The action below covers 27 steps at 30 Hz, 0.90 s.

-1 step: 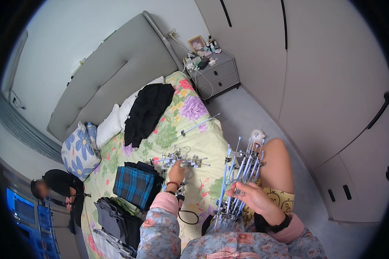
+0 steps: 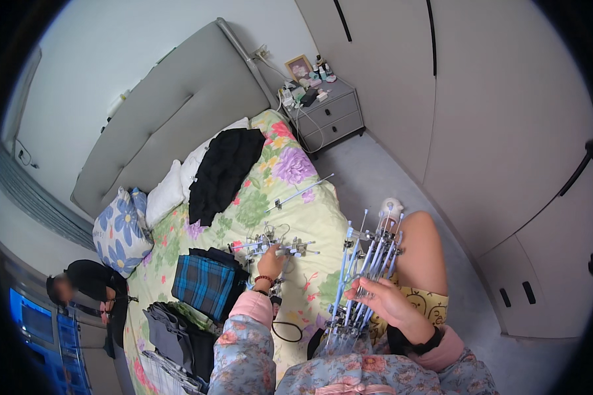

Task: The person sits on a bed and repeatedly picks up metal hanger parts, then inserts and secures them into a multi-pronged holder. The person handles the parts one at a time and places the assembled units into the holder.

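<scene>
On my lap lies a bunch of light blue clip hangers (image 2: 375,253) with metal clips, lying lengthwise against my thigh. My right hand (image 2: 392,306) is closed on one of the hangers in this bunch, thumb and fingertips pinched together. Over on the bed, my left hand (image 2: 270,263) reaches into a smaller heap of clip hangers (image 2: 303,247), its fingers bent onto the clips and partly hidden. A single blue clip hanger (image 2: 303,192) lies apart, farther up the bed. Beside my left forearm sits a folded blue-and-black plaid garment (image 2: 207,283).
Dark folded clothes (image 2: 181,332) are stacked at the near left of the bed. Black clothing (image 2: 227,171) lies near the pillows (image 2: 166,193). A grey nightstand (image 2: 339,108) and tall wardrobe (image 2: 507,131) stand to the right. Another person (image 2: 95,283) is at the far left.
</scene>
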Motion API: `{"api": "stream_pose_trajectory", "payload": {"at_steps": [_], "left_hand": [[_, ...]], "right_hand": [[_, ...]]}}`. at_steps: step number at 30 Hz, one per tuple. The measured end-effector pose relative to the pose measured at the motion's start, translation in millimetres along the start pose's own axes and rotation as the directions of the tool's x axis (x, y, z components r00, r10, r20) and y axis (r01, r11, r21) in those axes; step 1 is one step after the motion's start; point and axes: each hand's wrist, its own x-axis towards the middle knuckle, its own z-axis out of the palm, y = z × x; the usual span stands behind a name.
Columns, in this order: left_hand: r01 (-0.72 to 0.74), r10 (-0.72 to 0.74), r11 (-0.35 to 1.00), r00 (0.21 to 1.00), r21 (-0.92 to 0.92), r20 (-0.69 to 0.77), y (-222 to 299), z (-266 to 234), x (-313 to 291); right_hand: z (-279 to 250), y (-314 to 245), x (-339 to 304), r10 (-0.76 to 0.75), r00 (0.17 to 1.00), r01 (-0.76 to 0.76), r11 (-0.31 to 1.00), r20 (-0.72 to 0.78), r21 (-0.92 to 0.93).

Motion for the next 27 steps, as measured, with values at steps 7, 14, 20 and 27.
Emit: {"api": "stream_pose_trajectory", "payload": {"at_steps": [7, 14, 20, 27], "left_hand": [[0.341, -0.363, 0.927, 0.920, 0.155, 0.145, 10.5, -3.0, 27.5], [0.314, -0.252, 0.942, 0.897, 0.122, -0.363, -6.7, 14.5, 1.5], [0.369, -0.386, 0.921, 0.902, -0.121, -0.191, -27.4, 1.6, 5.6], [0.058, -0.041, 0.998, 0.903, 0.027, -0.428, 18.5, -62.1, 11.1]], "right_hand": [[-4.6, -2.5, -1.4, -0.002, 1.000, 0.002, 1.000, -0.008, 0.001], [-4.2, -3.8, -0.4, 0.007, 0.999, -0.005, 0.998, -0.037, 0.058], [-5.1, -3.4, -1.8, 0.010, 0.999, -0.007, 0.998, -0.051, 0.055], [-7.2, -1.2, 0.2, -0.002, 0.999, 0.004, 0.998, -0.036, 0.066]]}}
